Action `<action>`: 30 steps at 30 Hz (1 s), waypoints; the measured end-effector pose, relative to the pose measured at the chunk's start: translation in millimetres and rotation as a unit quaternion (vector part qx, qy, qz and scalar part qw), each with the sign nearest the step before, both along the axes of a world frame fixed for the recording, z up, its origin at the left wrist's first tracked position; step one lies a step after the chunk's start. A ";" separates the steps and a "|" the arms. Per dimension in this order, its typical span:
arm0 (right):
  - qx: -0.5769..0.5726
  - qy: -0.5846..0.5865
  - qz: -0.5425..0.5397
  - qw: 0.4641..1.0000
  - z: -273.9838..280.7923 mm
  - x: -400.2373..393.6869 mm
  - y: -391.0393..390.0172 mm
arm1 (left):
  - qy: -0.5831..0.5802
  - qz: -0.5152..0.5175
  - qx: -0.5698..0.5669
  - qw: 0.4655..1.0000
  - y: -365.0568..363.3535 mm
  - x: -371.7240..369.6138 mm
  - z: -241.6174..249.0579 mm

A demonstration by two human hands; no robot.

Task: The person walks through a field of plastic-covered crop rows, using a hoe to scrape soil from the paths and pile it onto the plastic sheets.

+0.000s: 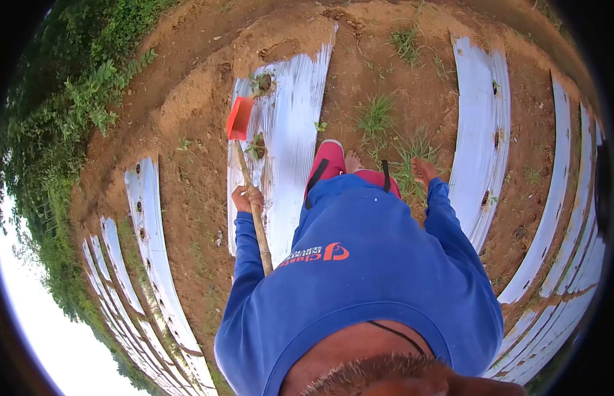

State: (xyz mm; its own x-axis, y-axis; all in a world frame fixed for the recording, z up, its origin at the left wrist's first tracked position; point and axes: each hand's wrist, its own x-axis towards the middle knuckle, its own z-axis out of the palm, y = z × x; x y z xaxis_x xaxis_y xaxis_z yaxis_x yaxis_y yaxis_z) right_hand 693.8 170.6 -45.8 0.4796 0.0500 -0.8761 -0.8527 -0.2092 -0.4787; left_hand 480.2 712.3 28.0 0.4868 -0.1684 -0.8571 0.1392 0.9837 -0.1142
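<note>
My left hand (247,198) is wrapped round a long bamboo stick (259,228), whose near end runs back to my blue sleeve and shirt. Near its far end sits a red scoop-like piece (239,119), above a silvery plastic mulch strip (290,125). Close to the red piece, a planting hole (261,82) and a small plant (256,146) show in the strip. Away to the right, my right hand (424,171) hangs beside my body over grass and soil, fingers apart and apparently holding nothing. A pink-red thing with black straps (328,162) lies at my front, partly hidden by my shirt.
Another mulch strip (478,132) runs along my right, with several more beyond it. More strips (148,211) lie to the left. Grass tufts (375,117) grow in the brown soil between rows. Dense bushes (69,86) border the far left. One bare foot (352,161) is visible.
</note>
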 end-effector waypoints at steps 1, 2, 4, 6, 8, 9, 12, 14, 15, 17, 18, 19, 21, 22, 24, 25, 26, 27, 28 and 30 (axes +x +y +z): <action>0.013 -0.014 -0.001 1.000 2.3 13.5 2.0 | 0.001 0.004 0.003 1.000 -0.5 4.9 2.6; 0.004 -0.015 0.007 1.000 0.5 25.5 2.9 | 0.001 0.006 0.004 1.000 -2.4 10.7 5.2; -0.013 -0.019 0.021 1.000 -5.7 45.2 1.8 | -0.001 0.005 0.015 1.000 -8.8 22.0 9.3; -0.012 0.001 0.028 1.000 -16.3 51.4 0.3 | -0.003 0.008 0.016 1.000 -21.5 36.2 22.2; -0.024 0.047 0.036 0.998 -31.1 55.5 -2.4 | -0.014 0.001 -0.016 1.000 -30.9 52.1 33.3; -0.035 0.083 0.042 0.995 -36.8 54.2 -2.5 | -0.014 0.004 -0.018 1.000 -36.2 58.1 37.6; -0.071 0.155 0.074 0.983 -45.0 55.0 -3.4 | -0.018 0.001 -0.026 0.999 -54.9 91.5 51.6; -0.078 0.178 0.078 0.978 -54.6 63.8 -13.3 | -0.043 -0.022 -0.039 0.998 -65.9 116.6 51.9; -0.070 0.187 0.073 0.977 -63.3 63.3 -15.4 | -0.045 -0.043 -0.034 0.998 -73.2 132.8 55.1; -0.066 0.192 0.032 0.979 -63.7 83.6 -22.6 | -0.051 -0.096 -0.035 0.993 -85.6 168.8 56.9; -0.067 0.196 -0.002 0.978 -50.7 96.5 -16.4 | -0.050 -0.109 -0.036 0.992 -89.6 188.1 52.2; -0.066 0.205 -0.032 0.976 -37.0 103.5 -10.8 | -0.042 -0.120 -0.036 0.991 -91.7 201.3 49.2; -0.054 0.186 -0.057 0.979 -31.4 127.0 -16.7 | -0.057 -0.169 0.040 0.983 -95.3 236.2 38.0; -0.044 0.179 -0.076 0.980 -36.3 138.4 -21.6 | -0.072 -0.208 0.091 0.971 -95.5 257.9 33.3; -0.031 0.159 -0.115 0.980 -37.2 163.2 -31.4 | -0.099 -0.296 0.205 0.928 -101.9 308.9 37.3; -0.028 0.147 -0.135 0.979 -33.5 176.9 -35.7 | -0.113 -0.295 0.069 0.946 -94.6 332.8 24.1; -0.024 0.136 -0.157 0.978 -31.0 187.7 -39.6 | -0.114 -0.303 -0.063 0.944 -87.1 356.3 10.4; -0.029 0.124 -0.176 0.976 -29.6 197.7 -44.9 | -0.105 -0.326 -0.066 0.937 -88.9 383.6 11.9; -0.033 0.113 -0.197 0.973 -28.9 206.3 -51.2 | -0.095 -0.351 -0.068 0.929 -95.3 415.5 15.2; -0.037 0.098 -0.232 0.967 -31.6 220.0 -64.8 | -0.093 -0.403 -0.067 0.908 -108.3 474.7 13.5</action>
State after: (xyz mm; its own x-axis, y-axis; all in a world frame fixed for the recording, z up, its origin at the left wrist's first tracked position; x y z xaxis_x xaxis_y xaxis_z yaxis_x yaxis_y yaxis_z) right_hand 913.8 105.8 -77.4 0.2595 -0.1962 -0.9456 -0.9358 0.1910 -0.2964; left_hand 954.9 603.9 41.5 0.2924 -0.6318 -0.7179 0.8373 0.5318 -0.1270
